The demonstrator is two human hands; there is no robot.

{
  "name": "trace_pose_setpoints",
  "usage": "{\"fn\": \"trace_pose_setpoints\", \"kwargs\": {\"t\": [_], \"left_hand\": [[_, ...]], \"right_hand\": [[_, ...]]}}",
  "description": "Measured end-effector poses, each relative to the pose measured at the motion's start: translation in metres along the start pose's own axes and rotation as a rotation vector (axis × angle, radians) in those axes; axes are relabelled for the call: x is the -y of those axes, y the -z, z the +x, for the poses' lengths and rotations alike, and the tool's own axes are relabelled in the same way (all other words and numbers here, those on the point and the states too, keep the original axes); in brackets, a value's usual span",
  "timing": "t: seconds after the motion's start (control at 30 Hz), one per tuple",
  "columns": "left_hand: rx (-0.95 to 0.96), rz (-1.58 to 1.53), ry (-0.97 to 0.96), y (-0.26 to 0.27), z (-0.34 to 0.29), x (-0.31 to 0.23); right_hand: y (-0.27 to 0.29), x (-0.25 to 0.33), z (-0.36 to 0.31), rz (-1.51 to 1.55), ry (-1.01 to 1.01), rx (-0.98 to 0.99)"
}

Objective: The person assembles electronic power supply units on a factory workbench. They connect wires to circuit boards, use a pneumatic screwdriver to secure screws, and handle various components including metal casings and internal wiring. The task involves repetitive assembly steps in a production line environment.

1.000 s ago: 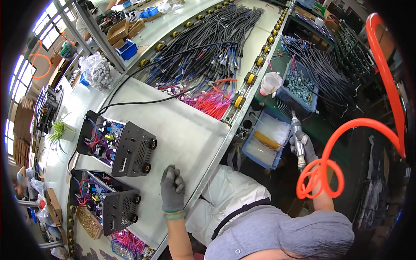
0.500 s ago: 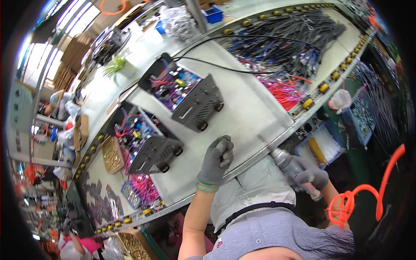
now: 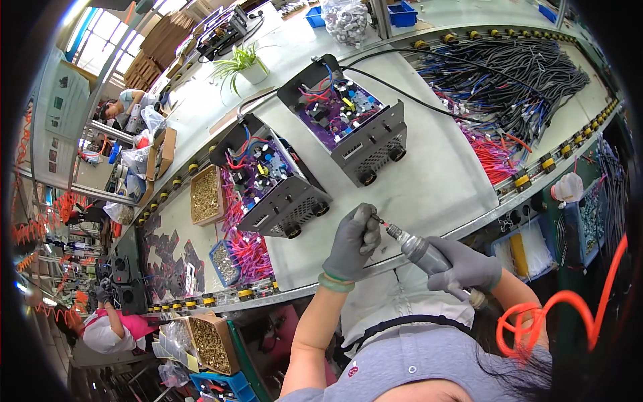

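Pneumatic screwdriver, grey metal barrel with a slim bit (image 3: 418, 249), sits in the right hand (image 3: 465, 266), whose grey-gloved fingers are wrapped tight around the barrel. Bit tip points toward the left hand (image 3: 353, 242), just beside it. Left hand, also in a grey glove, has its fingers pinched together at the bit tip (whatever small part is between them is too small to make out). A green bangle (image 3: 335, 283) rings the left wrist.

Both hands hover over the near edge of the pale workbench top (image 3: 435, 181).

Just beyond the left hand: an open black metal chassis with a purple circuit board and coloured wires (image 3: 271, 184), knobs on its front panel facing the hands. A second open black chassis of the same kind (image 3: 348, 120) lies farther out, well apart from the hands.

Behind the right hand a coiled orange air hose (image 3: 542, 321) trails off to that side. Beyond the right hand, a heap of black and blue wire harnesses (image 3: 509, 74), with a bunch of pink wires (image 3: 492, 154) nearer.

Left of the left hand, a small blue tray of screws (image 3: 224, 262) rests on the bench.
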State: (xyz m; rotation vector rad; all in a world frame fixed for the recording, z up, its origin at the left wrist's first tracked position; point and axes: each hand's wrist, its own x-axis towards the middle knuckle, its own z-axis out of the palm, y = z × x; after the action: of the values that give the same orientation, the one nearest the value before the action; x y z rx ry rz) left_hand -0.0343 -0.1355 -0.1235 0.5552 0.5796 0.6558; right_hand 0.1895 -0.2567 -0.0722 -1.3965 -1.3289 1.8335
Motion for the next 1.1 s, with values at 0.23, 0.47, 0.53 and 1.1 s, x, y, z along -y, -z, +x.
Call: {"fn": "trace_pose_setpoints", "kwargs": {"t": [0.23,0.47,0.53,1.1], "left_hand": [[-0.195,0.434,-0.027,-0.007,0.006,-0.005],[-0.170,0.381,-0.194,0.002,0.007,-0.008],[-0.180,0.367,-0.224,0.002,0.008,-0.009],[-0.332,0.619,-0.196,0.007,-0.007,-0.036]], "right_hand": [[0.003,0.002,0.003,-0.505,0.056,-0.120],[0.002,-0.015,0.018,0.799,-0.174,0.278],[-0.006,-0.004,0.017,0.630,-0.071,0.165],[-0.002,0.006,0.043,-0.077,0.158,0.057]]}}
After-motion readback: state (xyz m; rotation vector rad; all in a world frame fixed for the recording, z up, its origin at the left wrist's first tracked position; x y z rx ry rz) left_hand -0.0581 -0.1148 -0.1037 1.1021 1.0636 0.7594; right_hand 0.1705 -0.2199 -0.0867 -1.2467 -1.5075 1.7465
